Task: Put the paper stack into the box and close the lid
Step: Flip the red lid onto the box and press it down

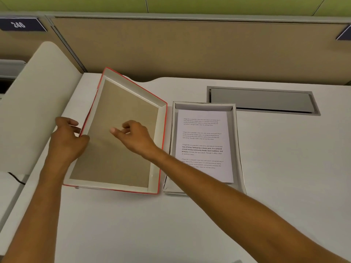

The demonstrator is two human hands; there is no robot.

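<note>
The paper stack (204, 145), white sheets with printed text, lies inside the open grey box (238, 141) at the middle right of the desk. To its left lies the lid (121, 118), upside down, red outside with a brown inner face, its left edge raised off the desk. My left hand (67, 139) grips that left edge, thumb inside the rim. My right hand (133, 136) hovers over the lid's inner face with the fingers loosely curled, and it holds nothing.
A grey cable flap (262, 100) is set into the white desk (190, 224) behind the box. A tan partition (190, 48) stands at the back. A curved white panel (36, 103) rises at the left, close to the lid.
</note>
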